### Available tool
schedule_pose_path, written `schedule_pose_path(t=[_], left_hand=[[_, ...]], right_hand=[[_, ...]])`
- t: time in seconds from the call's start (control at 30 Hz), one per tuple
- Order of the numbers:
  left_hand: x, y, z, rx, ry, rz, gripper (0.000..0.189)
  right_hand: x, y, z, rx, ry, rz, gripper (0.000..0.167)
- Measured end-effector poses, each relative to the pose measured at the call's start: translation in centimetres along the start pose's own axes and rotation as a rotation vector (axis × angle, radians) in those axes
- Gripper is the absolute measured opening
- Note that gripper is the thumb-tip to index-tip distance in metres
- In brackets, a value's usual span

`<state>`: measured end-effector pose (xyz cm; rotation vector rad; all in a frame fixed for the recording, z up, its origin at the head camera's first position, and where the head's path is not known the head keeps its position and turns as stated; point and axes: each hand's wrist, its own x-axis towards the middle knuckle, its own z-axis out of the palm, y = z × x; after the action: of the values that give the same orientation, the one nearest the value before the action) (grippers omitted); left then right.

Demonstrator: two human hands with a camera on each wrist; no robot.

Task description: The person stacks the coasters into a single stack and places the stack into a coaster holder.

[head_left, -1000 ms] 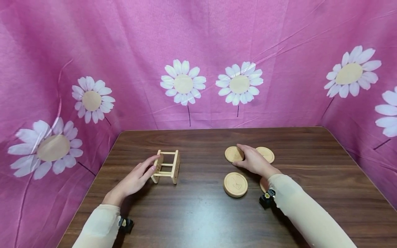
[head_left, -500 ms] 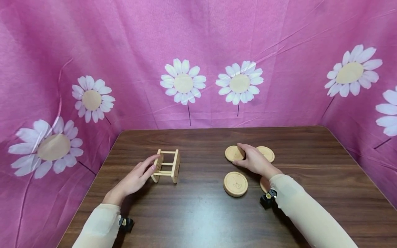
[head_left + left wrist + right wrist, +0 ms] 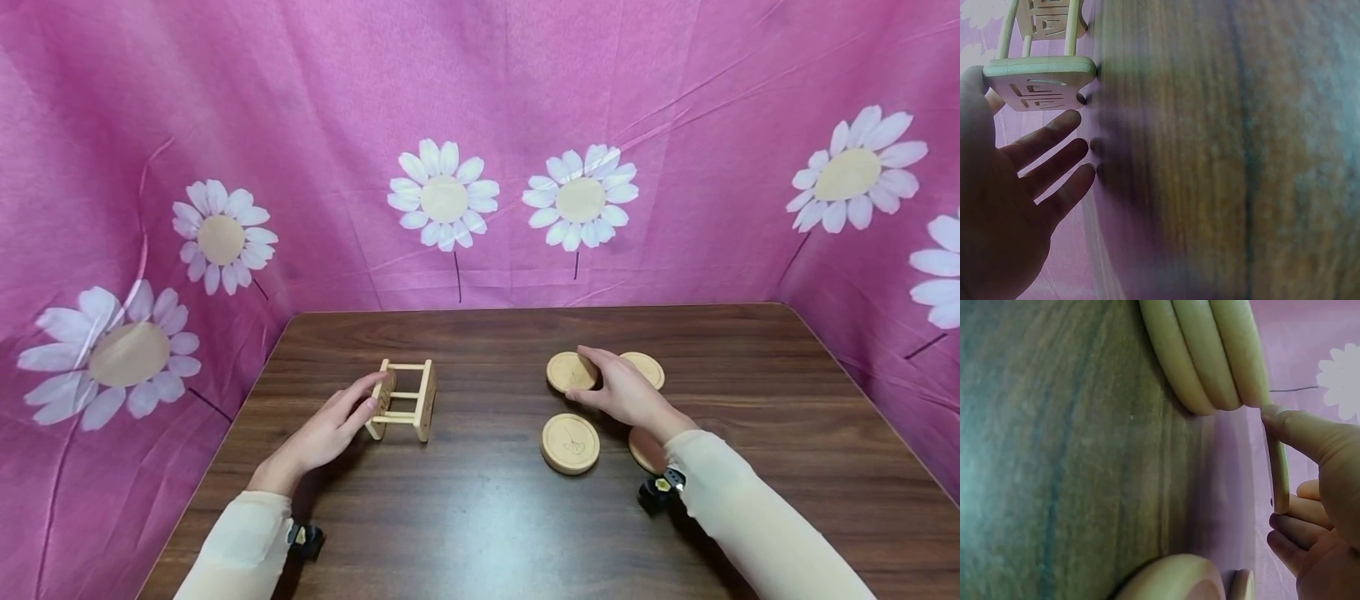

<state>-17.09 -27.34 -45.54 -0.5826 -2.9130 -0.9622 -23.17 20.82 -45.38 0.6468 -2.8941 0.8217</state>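
A small light-wood coaster rack (image 3: 405, 404) with cut-out side panels and dowel bars stands on the table at left. My left hand (image 3: 330, 429) rests against its left panel, thumb and index finger at the upper edge; the other fingers stretch out straight below the panel in the left wrist view. With thumb and fingertips, my right hand (image 3: 622, 390) pinches a thin round wooden coaster (image 3: 1279, 472) by its rim. Closer to me is a stack of coasters (image 3: 570, 444), the top one engraved with a leaf. The rack's slots hold no coaster.
Another round wooden coaster (image 3: 647, 369) lies behind the right hand, partly covered by it. One more coaster (image 3: 645, 448) lies beneath the right wrist. The dark wood table (image 3: 480, 333) ends at a pink curtain (image 3: 337, 100) printed with white daisies.
The right hand and forearm have shifted slightly to the right, the pinched coaster with them. More of the coaster under the wrist now shows. The left hand and rack stay put.
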Motion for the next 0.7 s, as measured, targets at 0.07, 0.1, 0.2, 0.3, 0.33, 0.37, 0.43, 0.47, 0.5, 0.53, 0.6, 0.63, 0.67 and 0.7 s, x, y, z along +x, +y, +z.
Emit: schedule_pose_path(t=[0.07,0.1,0.2,0.3,0.33,0.37,0.43,0.47,0.5,0.53,0.6,0.63,0.67,0.7], left_hand=[[0.0,0.0,0.0,0.0,0.001,0.001,0.047],[0.0,0.0,0.0,0.0,0.002,0.002,0.047],[0.0,0.0,0.1,-0.001,0.004,0.005,0.047],[0.0,0.0,0.1,-0.003,0.005,0.006,0.047],[0.0,0.0,0.1,-0.003,0.005,0.006,0.047],[0.0,0.0,0.1,-0.004,0.005,0.005,0.047],[0.0,0.0,0.1,-0.004,0.006,0.005,0.047],[0.0,-0.1,0.1,-0.005,0.006,0.005,0.047],[0.0,-0.1,0.1,-0.005,0.007,0.006,0.047],[0.0,-0.1,0.1,-0.005,0.007,0.006,0.047],[0.0,-0.2,0.1,-0.007,0.008,0.008,0.047],[0.0,-0.2,0.1,-0.008,0.008,0.008,0.047],[0.0,-0.2,0.1,-0.008,0.007,0.007,0.047],[0.0,-0.2,0.1,-0.008,0.007,0.006,0.047]], right_hand=[[-0.2,-0.2,-0.2,0.003,0.001,0.0,0.079],[-0.3,-0.3,-0.3,0.007,0.001,0.001,0.08],[-0.6,-0.5,-0.7,0.015,0.002,0.002,0.08],[-0.9,-0.7,-0.9,0.021,0.007,-0.008,0.079],[-1.1,-0.7,-1.0,0.02,0.009,-0.014,0.079],[-1.2,-0.8,-1.0,0.02,0.011,-0.02,0.079],[-1.5,-0.9,-1.1,0.02,0.015,-0.029,0.079],[-1.7,-0.9,-1.2,0.02,0.018,-0.033,0.079],[-1.8,-1.0,-1.2,0.02,0.021,-0.038,0.078],[-1.9,-1.1,-1.2,0.019,0.023,-0.04,0.079],[-2.2,-1.2,-1.3,0.016,0.029,-0.046,0.079],[-2.3,-1.2,-1.3,0.012,0.034,-0.053,0.079],[-2.4,-1.3,-1.3,0.011,0.037,-0.057,0.079],[-2.5,-1.3,-1.4,0.01,0.039,-0.061,0.078]])
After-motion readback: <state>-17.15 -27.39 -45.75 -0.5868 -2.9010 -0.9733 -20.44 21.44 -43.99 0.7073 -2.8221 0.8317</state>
